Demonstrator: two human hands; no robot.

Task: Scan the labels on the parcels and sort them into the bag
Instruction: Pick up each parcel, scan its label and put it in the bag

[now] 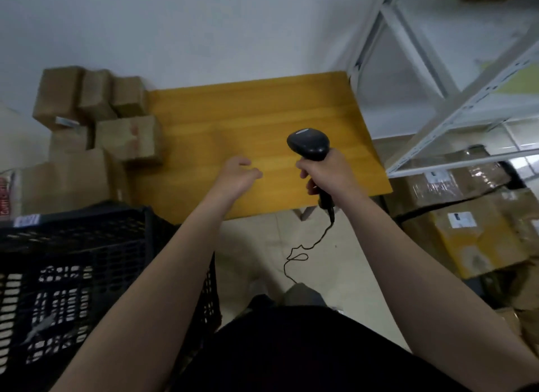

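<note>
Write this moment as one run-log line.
right hand: grips scanner | left hand: empty, over table | parcels: piled at table's left end

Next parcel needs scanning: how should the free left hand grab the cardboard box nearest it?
Probably by its top edges, the left hand coming from the right across the yellow table: the cardboard box is open on that side, while other boxes crowd its left and rear.
</note>
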